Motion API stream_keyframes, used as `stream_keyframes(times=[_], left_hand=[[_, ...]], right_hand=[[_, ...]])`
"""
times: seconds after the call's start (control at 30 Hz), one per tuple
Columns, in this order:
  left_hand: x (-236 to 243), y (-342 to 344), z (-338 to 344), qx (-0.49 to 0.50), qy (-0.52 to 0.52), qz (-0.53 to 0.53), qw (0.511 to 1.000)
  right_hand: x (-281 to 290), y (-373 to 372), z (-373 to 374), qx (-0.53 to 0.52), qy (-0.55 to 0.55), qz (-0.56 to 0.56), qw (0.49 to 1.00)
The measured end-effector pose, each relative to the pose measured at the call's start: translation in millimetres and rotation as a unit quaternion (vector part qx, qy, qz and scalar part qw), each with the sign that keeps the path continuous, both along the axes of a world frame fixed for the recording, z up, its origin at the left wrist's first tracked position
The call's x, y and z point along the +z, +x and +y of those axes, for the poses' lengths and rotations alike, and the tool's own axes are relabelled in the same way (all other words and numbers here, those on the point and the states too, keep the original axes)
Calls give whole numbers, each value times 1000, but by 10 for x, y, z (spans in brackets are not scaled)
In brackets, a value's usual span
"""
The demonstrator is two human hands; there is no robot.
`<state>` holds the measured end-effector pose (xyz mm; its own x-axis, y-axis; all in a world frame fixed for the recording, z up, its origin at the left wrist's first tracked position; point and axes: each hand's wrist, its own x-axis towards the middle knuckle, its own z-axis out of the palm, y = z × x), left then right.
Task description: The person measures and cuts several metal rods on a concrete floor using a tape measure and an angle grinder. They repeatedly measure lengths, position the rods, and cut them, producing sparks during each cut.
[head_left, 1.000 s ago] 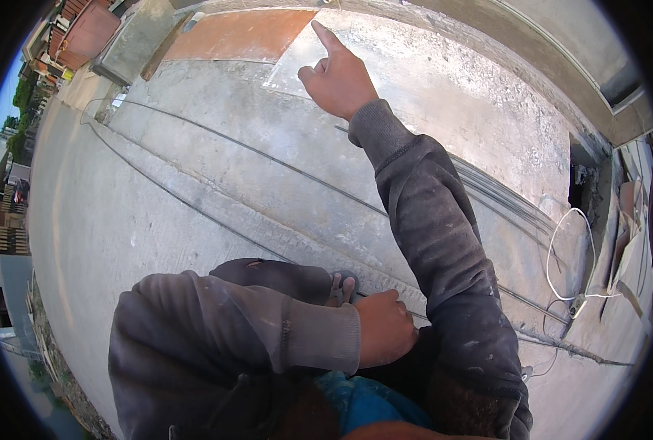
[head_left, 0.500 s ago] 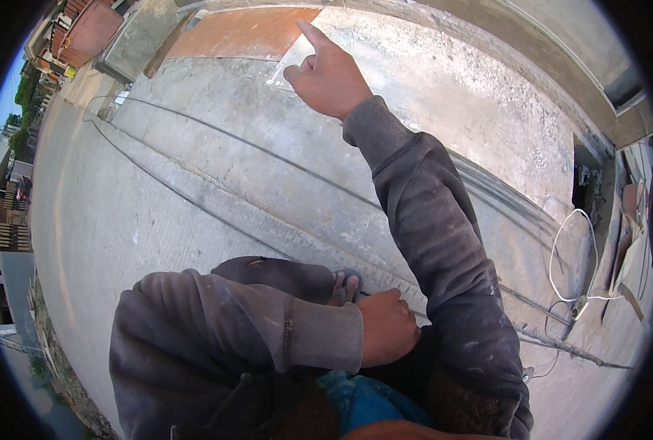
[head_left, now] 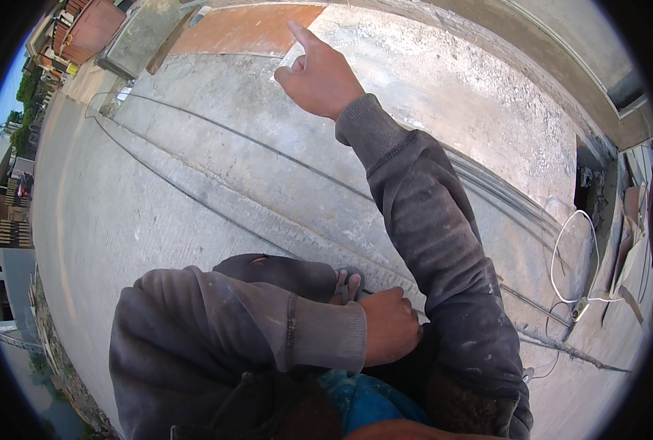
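Observation:
My right hand [head_left: 319, 81] reaches out at the top middle with index finger extended, thumb raised and other fingers curled, holding nothing visible. The fingertip overlaps, in view, a brown board [head_left: 246, 31] beside a pale speckled slab [head_left: 458, 95]; contact cannot be told. My left hand [head_left: 391, 328] rests closed low in the middle, by my bent knee, its fingers curled and whatever they hold hidden. Long thin steel bars [head_left: 253, 138] run diagonally under my arm. My sandalled foot [head_left: 352, 286] shows above the left hand.
At right are a white cable loop [head_left: 554, 264], a dark opening [head_left: 587, 183] and leaning scrap sheets [head_left: 631, 242] along a wall. A grey concrete block [head_left: 132, 48] and reddish container [head_left: 92, 29] sit upper left, beside a paved road [head_left: 55, 220] with buildings.
My right hand and forearm have drifted left across the view, the index finger still extended. My left hand stays closed in about the same place. The background has shifted slightly.

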<state>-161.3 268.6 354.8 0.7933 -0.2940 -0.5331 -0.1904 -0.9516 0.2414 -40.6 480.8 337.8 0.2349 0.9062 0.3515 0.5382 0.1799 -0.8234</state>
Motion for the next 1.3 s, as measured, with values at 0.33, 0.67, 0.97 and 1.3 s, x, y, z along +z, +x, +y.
stream_keyframes(times=[0.33,0.67,0.97,1.3], left_hand=[[80,43,82,-14,-51,36,998],[-208,-110,-5,19,-86,-147,985],[-174,-117,-25,15,-25,-164,986],[90,105,71,-33,-33,71,996]], right_hand=[[119,-86,-89,48,21,64,997],[114,-149,-55,56,22,36,998],[263,-262,-132,108,51,94,988],[287,-304,-146,115,14,77,990]])
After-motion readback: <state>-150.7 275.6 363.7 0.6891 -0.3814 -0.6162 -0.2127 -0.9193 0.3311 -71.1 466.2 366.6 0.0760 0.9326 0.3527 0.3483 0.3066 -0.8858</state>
